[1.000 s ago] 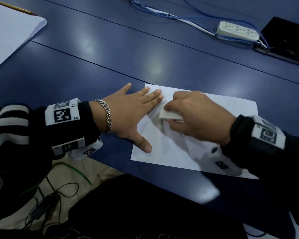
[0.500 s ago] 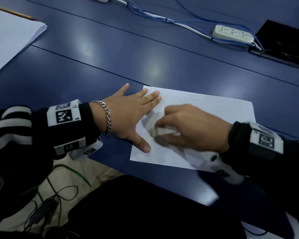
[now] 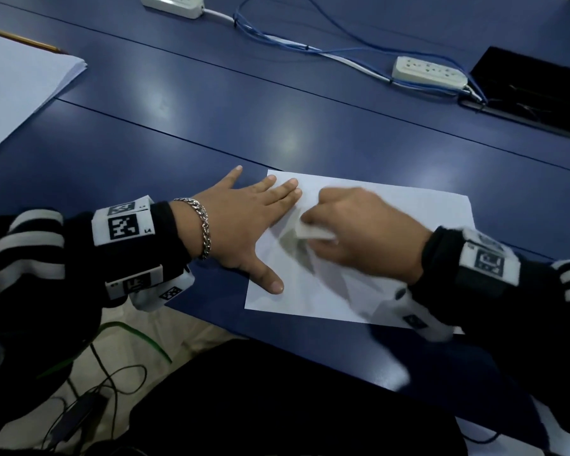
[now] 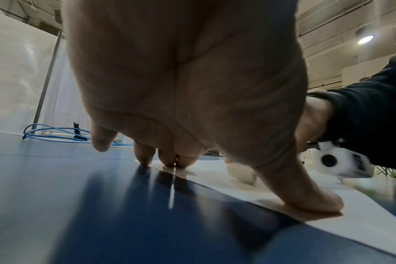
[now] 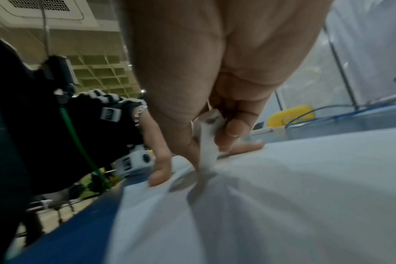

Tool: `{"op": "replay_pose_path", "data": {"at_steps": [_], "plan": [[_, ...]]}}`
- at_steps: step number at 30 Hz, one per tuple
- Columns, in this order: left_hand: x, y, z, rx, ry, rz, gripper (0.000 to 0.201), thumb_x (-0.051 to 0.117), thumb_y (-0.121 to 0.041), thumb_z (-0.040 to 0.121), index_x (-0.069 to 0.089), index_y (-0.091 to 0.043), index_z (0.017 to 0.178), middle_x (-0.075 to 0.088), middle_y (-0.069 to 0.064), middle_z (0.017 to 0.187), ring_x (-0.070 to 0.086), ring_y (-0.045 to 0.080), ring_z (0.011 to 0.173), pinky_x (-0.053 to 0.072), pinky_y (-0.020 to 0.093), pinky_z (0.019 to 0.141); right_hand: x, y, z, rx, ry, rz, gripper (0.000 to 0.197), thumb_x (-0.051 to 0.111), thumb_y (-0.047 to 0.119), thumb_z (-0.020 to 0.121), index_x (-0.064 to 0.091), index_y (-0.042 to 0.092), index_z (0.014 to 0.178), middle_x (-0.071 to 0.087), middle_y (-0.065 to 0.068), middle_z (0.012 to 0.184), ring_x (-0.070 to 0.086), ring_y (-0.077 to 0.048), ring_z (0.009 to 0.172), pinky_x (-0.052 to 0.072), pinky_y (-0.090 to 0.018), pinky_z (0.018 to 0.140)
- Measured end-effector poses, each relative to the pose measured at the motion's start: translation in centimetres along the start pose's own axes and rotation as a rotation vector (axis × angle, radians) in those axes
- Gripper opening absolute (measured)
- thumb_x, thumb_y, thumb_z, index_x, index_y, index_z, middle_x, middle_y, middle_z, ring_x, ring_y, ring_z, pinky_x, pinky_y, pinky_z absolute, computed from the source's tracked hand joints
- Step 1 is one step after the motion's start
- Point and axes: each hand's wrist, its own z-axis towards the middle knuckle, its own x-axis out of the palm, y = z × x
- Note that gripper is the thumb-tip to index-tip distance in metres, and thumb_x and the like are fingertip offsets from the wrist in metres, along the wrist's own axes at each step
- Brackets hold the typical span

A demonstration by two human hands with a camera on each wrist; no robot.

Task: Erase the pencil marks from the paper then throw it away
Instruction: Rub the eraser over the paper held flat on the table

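Note:
A white sheet of paper [image 3: 425,222] lies on the blue table near its front edge. My left hand [image 3: 244,232] lies flat with spread straight fingers, pressing the sheet's left edge [image 4: 271,198] down. My right hand [image 3: 359,232] pinches a white eraser [image 3: 313,232] between thumb and fingers, its lower end touching the paper [image 5: 283,196] just right of the left hand. In the right wrist view the eraser [image 5: 207,142] stands nearly upright on the sheet. No pencil marks can be made out; the right hand is blurred.
A stack of white paper [image 3: 17,83] with a pencil [image 3: 27,42] on it sits at the far left. Two power strips [image 3: 428,71] and blue cables [image 3: 277,37] run along the back. A black device [image 3: 533,90] lies at the far right.
The right hand has rubbed the eraser back and forth: toward me half a second ago, now away again. The left hand has stayed pressed on the sheet.

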Motion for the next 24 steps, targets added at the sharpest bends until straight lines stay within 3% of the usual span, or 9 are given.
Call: {"op": "replay_pose_path", "data": {"at_steps": [2, 4, 7, 9, 11, 16, 19, 21, 24], "plan": [[0.0, 0.0, 0.0, 0.003, 0.003, 0.002, 0.152, 0.045, -0.107, 0.055, -0.022, -0.024, 0.163, -0.027, -0.011, 0.170, -0.015, 0.016, 0.159, -0.007, 0.063, 0.125, 0.6, 2.0, -0.6, -0.075, 0.059, 0.043, 0.029, 0.057, 0.046, 0.092, 0.068, 0.019, 0.092, 0.043, 0.005, 0.082, 0.051, -0.021, 0.073, 0.042, -0.033, 0.067], [0.1, 0.0, 0.0, 0.004, -0.001, 0.017, 0.151, 0.044, -0.108, 0.056, -0.022, -0.024, 0.162, -0.027, -0.011, 0.170, -0.015, 0.016, 0.159, -0.006, 0.064, 0.125, 0.4, 1.6, -0.3, -0.047, 0.096, 0.038, 0.032, 0.056, 0.049, 0.091, 0.068, 0.020, 0.092, 0.044, 0.005, 0.082, 0.051, -0.021, 0.073, 0.044, -0.034, 0.068], [-0.1, -0.1, 0.0, -0.002, 0.015, 0.018, 0.151, 0.044, -0.108, 0.055, -0.024, -0.025, 0.162, -0.028, -0.011, 0.169, -0.016, 0.016, 0.159, -0.004, 0.063, 0.126, -0.4, -1.5, 0.5, 0.078, 0.002, -0.034, 0.031, 0.056, 0.050, 0.089, 0.066, 0.021, 0.089, 0.046, 0.003, 0.080, 0.056, -0.026, 0.079, 0.048, -0.038, 0.072], [-0.3, 0.1, 0.1, 0.009, 0.025, 0.020, 0.152, 0.045, -0.108, 0.054, -0.026, -0.026, 0.161, -0.029, -0.012, 0.169, -0.016, 0.016, 0.159, -0.005, 0.062, 0.126, -1.4, -3.2, -0.1, 0.131, -0.057, -0.068, 0.031, 0.061, 0.048, 0.088, 0.071, 0.021, 0.102, 0.059, -0.001, 0.087, 0.060, -0.028, 0.087, 0.047, -0.036, 0.079], [-0.6, 0.6, 0.2, 0.053, 0.024, 0.026, 0.152, 0.050, -0.106, 0.055, -0.024, -0.026, 0.162, -0.028, -0.012, 0.169, -0.016, 0.015, 0.159, -0.007, 0.058, 0.127, -2.7, -4.6, -1.6, 0.153, -0.070, -0.081, 0.031, 0.067, 0.042, 0.087, 0.073, 0.021, 0.109, 0.066, -0.002, 0.092, 0.062, -0.027, 0.088, 0.043, -0.032, 0.080], [-2.3, 2.0, 0.8, 0.183, 0.003, 0.094, 0.145, 0.065, -0.093, 0.063, -0.014, -0.027, 0.165, -0.021, -0.010, 0.172, -0.015, 0.013, 0.159, -0.011, 0.041, 0.126, -3.1, -6.8, -6.0, 0.247, -0.013, -0.090, 0.026, 0.076, 0.035, 0.082, 0.074, 0.023, 0.105, 0.062, 0.004, 0.086, 0.063, -0.023, 0.083, 0.036, -0.025, 0.074], [-3.6, 3.1, 1.3, 0.142, -0.011, 0.126, 0.132, 0.069, -0.085, 0.069, -0.006, -0.035, 0.165, -0.010, -0.003, 0.174, -0.003, 0.021, 0.161, 0.002, 0.045, 0.128, -2.0, -6.6, -8.4, 0.309, -0.025, -0.042, 0.030, 0.077, 0.037, 0.082, 0.075, 0.021, 0.108, 0.061, 0.009, 0.088, 0.061, -0.017, 0.081, 0.045, -0.029, 0.075], [-4.8, 3.7, 1.7, 0.099, -0.070, 0.102, 0.110, 0.074, -0.072, 0.078, 0.011, -0.044, 0.164, 0.009, 0.005, 0.173, 0.018, 0.027, 0.157, 0.021, 0.046, 0.126, -1.7, -6.6, -9.4, 0.354, -0.037, -0.023, 0.030, 0.075, 0.040, 0.082, 0.075, 0.022, 0.106, 0.059, 0.013, 0.085, 0.057, -0.011, 0.078, 0.047, -0.029, 0.074], [-5.9, 3.4, 2.1, 0.062, -0.265, 0.090, 0.062, 0.072, -0.044, 0.091, 0.049, -0.047, 0.149, 0.045, -0.001, 0.144, 0.053, 0.029, 0.125, 0.053, 0.048, 0.095, -1.6, -6.4, -10.1, 0.427, -0.064, -0.016, 0.030, 0.068, 0.046, 0.081, 0.074, 0.022, 0.098, 0.056, 0.013, 0.080, 0.053, -0.012, 0.073, 0.046, -0.030, 0.070]]}}
